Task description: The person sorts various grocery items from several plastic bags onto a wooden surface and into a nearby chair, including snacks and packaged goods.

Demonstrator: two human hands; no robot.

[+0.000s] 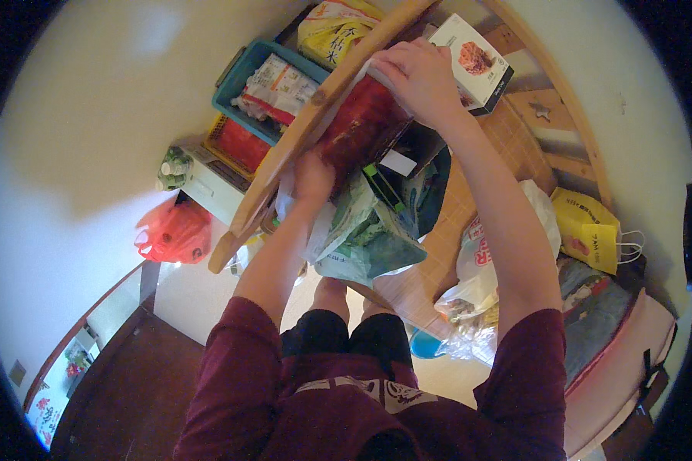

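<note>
My left hand point(312, 176) holds the near end of a dark red package point(357, 118), its fingers partly hidden by it. At the far end, my right hand point(418, 80) grips the same package from above. The package lies tilted alongside a wooden rail point(300, 129), and pale wrapping shows along its edge. Just beyond my right hand stands a white box point(476, 63) with a food picture on it. Below the package sits an open pale-green plastic bag point(369, 236), with a dark container point(424, 152) beside it.
Left of the rail are a teal basket point(225, 98) holding packets, a yellow rice bag point(334, 37), green-capped bottles point(174, 168) and a red plastic bag point(179, 233). On the right are a white plastic bag point(478, 259), a yellow paper bag point(585, 227) and a wooden frame point(571, 132).
</note>
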